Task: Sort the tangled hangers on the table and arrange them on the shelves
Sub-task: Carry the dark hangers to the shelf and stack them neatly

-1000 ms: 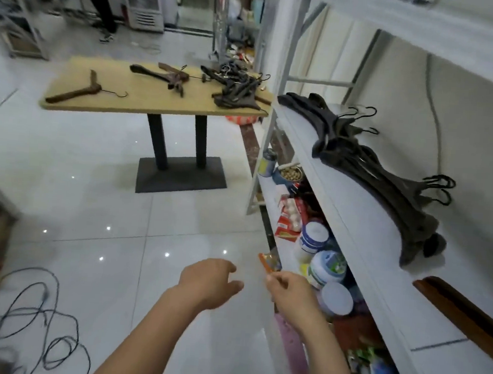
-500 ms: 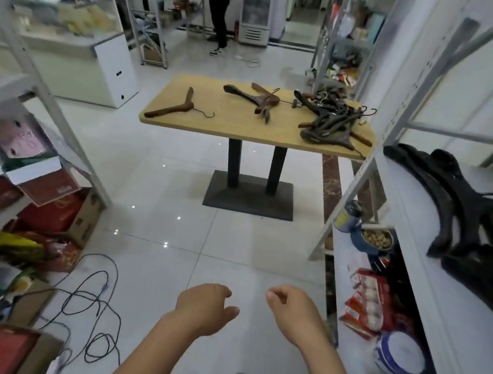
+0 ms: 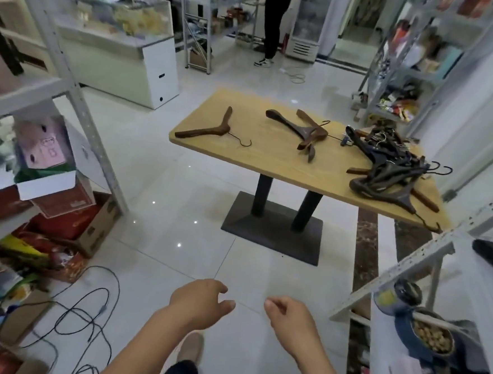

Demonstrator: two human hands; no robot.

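Note:
A wooden table [image 3: 265, 156] stands ahead on a dark pedestal. A single brown hanger [image 3: 211, 129] lies at its left end. Two crossed brown hangers [image 3: 304, 131] lie near the middle. A tangled pile of dark hangers [image 3: 386, 170] covers the right end. The white shelf [image 3: 427, 252] is at my right, with a black hanger tip [image 3: 491, 256] showing at the frame edge. My left hand [image 3: 199, 300] and my right hand [image 3: 286, 315] hang low over the floor, fingers loosely curled, holding nothing, well short of the table.
Black cables [image 3: 85, 310] trail on the tiled floor at lower left beside a metal rack [image 3: 78, 108] with boxes. A person's legs [image 3: 272, 28] stand beyond the table. Cans and a bowl of nuts [image 3: 430, 337] sit on the right lower shelf.
The view has swung left, away from the right shelf and its black hangers, toward the table, which now looks nearer. Both hands stay low, with nothing in them.

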